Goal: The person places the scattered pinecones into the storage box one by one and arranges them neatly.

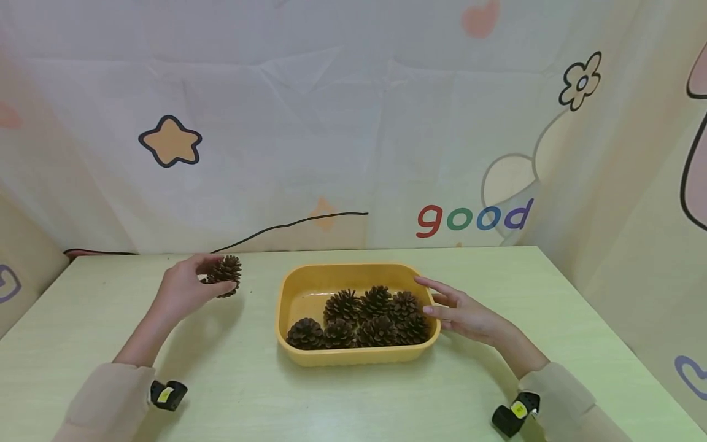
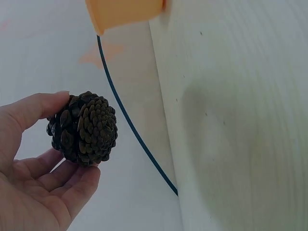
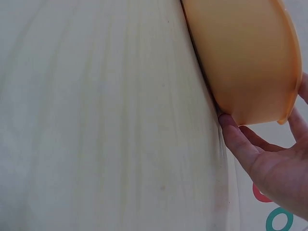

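My left hand (image 1: 185, 285) holds a brown pine cone (image 1: 225, 276) between thumb and fingers, raised over the left of the table. In the left wrist view the pine cone (image 2: 84, 127) shows its rounded scaly end, with the thumb on one side and fingertips on the other. A yellow plastic tub (image 1: 353, 356) sits mid-table, with several pine cones (image 1: 377, 331) gathered toward its front and right. At the tub's right end, my right hand (image 1: 469, 316) grips the rim. In the right wrist view, fingers (image 3: 240, 144) reach the tub's lower edge.
The pale wooden table (image 1: 552, 307) runs back to a hanging cloth (image 1: 265, 153) printed with a star, a flower and the word "good". More cloth hangs along both sides. Small black devices (image 1: 168, 395) are strapped at both wrists.
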A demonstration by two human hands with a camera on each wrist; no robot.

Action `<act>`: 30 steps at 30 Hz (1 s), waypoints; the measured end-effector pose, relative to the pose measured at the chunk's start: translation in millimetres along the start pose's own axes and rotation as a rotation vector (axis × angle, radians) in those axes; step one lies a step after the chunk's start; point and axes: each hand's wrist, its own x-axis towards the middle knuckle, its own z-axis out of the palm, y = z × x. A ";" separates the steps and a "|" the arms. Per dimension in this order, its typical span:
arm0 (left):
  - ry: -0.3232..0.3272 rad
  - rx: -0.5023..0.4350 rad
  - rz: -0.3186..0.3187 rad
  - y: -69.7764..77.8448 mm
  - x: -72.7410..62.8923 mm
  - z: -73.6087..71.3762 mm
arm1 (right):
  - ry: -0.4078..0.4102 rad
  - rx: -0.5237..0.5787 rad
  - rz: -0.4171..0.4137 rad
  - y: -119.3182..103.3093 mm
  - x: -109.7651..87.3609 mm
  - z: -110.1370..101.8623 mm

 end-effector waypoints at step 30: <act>0.007 -0.227 0.135 56.2 -15.2 37.1 | -0.003 0.013 0.000 0.0 0.7 0.1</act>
